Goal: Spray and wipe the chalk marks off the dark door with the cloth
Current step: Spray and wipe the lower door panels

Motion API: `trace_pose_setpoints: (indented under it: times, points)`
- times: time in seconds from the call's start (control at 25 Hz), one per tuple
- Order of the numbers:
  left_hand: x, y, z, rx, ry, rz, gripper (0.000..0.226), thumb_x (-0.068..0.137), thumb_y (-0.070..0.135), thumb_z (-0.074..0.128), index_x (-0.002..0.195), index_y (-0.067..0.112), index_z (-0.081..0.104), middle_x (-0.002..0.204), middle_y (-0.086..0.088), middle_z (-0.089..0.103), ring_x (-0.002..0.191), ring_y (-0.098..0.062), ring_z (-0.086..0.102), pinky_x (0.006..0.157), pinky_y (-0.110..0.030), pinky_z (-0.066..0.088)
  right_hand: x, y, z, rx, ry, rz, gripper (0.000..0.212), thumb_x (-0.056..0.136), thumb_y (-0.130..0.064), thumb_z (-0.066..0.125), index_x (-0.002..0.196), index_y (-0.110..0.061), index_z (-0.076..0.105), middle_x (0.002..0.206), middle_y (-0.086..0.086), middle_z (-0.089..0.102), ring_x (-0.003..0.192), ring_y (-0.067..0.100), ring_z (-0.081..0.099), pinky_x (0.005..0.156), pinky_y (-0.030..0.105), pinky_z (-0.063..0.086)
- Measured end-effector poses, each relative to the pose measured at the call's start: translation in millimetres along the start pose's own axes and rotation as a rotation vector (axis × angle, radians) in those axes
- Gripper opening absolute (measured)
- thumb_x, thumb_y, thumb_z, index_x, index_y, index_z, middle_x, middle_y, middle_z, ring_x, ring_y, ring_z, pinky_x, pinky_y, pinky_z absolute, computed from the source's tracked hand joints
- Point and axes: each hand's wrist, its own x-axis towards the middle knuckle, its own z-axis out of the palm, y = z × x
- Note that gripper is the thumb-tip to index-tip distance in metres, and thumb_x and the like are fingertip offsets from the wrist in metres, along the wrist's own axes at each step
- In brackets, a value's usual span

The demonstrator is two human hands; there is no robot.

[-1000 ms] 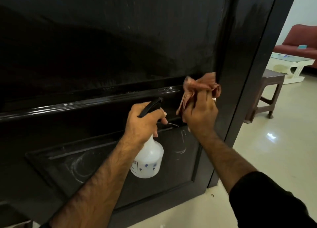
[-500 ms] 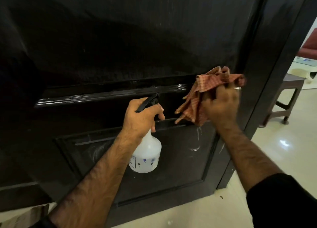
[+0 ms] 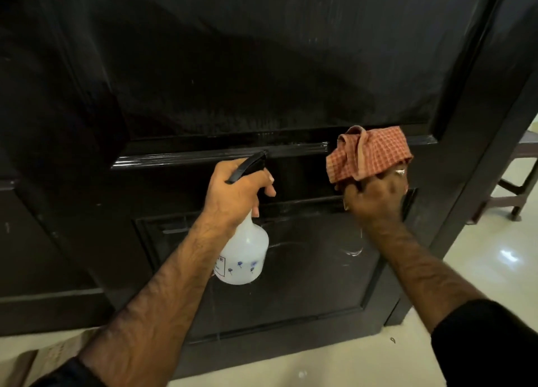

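Observation:
The dark door (image 3: pixel 262 66) fills most of the view. Faint white chalk marks (image 3: pixel 353 251) curve across its lower recessed panel. My left hand (image 3: pixel 235 191) grips the neck of a white spray bottle (image 3: pixel 244 258) with a black trigger head, held close to the door's middle rail. My right hand (image 3: pixel 375 197) holds a bunched red checked cloth (image 3: pixel 369 154) against the rail, near the door's right edge. The cloth hides my right fingers.
A pale tiled floor (image 3: pixel 495 270) lies to the right of the door edge. A brown wooden stool (image 3: pixel 521 188) stands there, partly cut off by the door. A strip of brown material (image 3: pixel 35 360) shows at the bottom left.
The view has shifted left and down along the door. My right hand with the cloth has moved along the middle rail towards the door's right side. My left hand still holds the bottle.

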Motion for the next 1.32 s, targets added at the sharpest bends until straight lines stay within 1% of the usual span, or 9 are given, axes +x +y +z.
trace_pose_setpoints:
  times: [0.08,0.2,0.28,0.44,0.6,0.76,0.92,1.04,1.32]
  points:
    - [-5,0,-6,-0.004,0.013,-0.005,0.013,0.093,0.006,0.067,0.083,-0.001,0.073,0.078,-0.016,0.075,0.042,-0.025,0.051,0.046,-0.027,0.045,0,44,-9,-0.033,-0.009,-0.053,0.044,0.092,-0.032,0.064,0.128,-0.006,0.067,0.127,0.031,0.065,0.122,0.043,0.051,0.108,0.055,0.045]
    - [-15,-4,-21,-0.022,0.043,-0.023,0.013,0.094,0.007,0.067,0.085,0.000,0.073,0.079,-0.017,0.075,0.042,-0.024,0.050,0.051,-0.024,0.046,7,46,0,0.034,0.212,0.576,0.034,0.096,-0.026,0.064,0.120,-0.004,0.073,0.124,0.029,0.067,0.116,0.048,0.062,0.102,0.059,0.052]
    - [-20,-7,-36,-0.023,0.063,-0.032,0.013,0.095,0.008,0.067,0.087,0.001,0.074,0.080,-0.017,0.076,0.042,-0.025,0.051,0.053,-0.025,0.048,15,-15,18,-0.022,0.341,0.709,0.026,0.094,-0.022,0.068,0.103,0.002,0.072,0.112,0.034,0.066,0.105,0.051,0.063,0.087,0.061,0.057]
    - [-36,-5,-82,-0.043,0.174,-0.037,0.011,0.093,0.006,0.068,0.084,0.007,0.075,0.077,-0.015,0.075,0.044,-0.020,0.050,0.047,-0.029,0.044,26,-158,49,0.149,0.262,0.351,0.033,0.090,-0.029,0.072,0.072,-0.001,0.067,0.088,0.030,0.069,0.090,0.044,0.064,0.082,0.058,0.058]
    - [-52,1,-136,-0.014,0.318,-0.021,0.016,0.092,0.003,0.067,0.080,0.011,0.074,0.074,-0.014,0.073,0.044,-0.017,0.049,0.042,-0.027,0.042,33,-223,63,0.285,0.198,0.152,0.021,0.093,-0.025,0.073,0.084,-0.006,0.075,0.100,0.025,0.075,0.094,0.044,0.068,0.095,0.050,0.046]
    - [-57,-2,-159,0.001,0.413,-0.045,0.012,0.089,0.008,0.070,0.100,0.003,0.073,0.081,-0.021,0.072,0.047,-0.014,0.056,0.044,-0.026,0.046,44,-246,59,0.362,0.067,-0.196,0.018,0.078,-0.022,0.088,0.094,-0.015,0.083,0.100,0.015,0.075,0.101,0.036,0.062,0.103,0.049,0.042]
    - [-62,1,-128,-0.005,0.382,-0.061,0.023,0.092,0.009,0.071,0.077,0.025,0.077,0.071,-0.005,0.072,0.053,-0.015,0.059,0.050,-0.030,0.048,46,-203,53,0.308,-0.008,-0.430,0.023,0.095,-0.028,0.070,0.101,-0.009,0.082,0.106,0.016,0.076,0.105,0.039,0.069,0.110,0.054,0.041]
    - [-56,-5,-86,0.002,0.262,-0.061,0.014,0.091,0.007,0.069,0.081,0.013,0.077,0.077,-0.014,0.074,0.048,-0.019,0.054,0.048,-0.030,0.046,30,-140,46,0.216,0.066,-0.269,0.024,0.095,-0.030,0.074,0.102,-0.009,0.083,0.104,0.017,0.077,0.097,0.039,0.071,0.106,0.050,0.045]
    - [-32,-13,20,-0.017,0.067,-0.076,0.011,0.094,0.006,0.066,0.094,-0.003,0.073,0.081,-0.019,0.075,0.044,-0.020,0.052,0.045,-0.029,0.045,0,47,-5,-0.051,0.096,0.151,0.047,0.088,-0.027,0.067,0.132,-0.009,0.068,0.128,0.032,0.066,0.120,0.046,0.057,0.108,0.058,0.046]
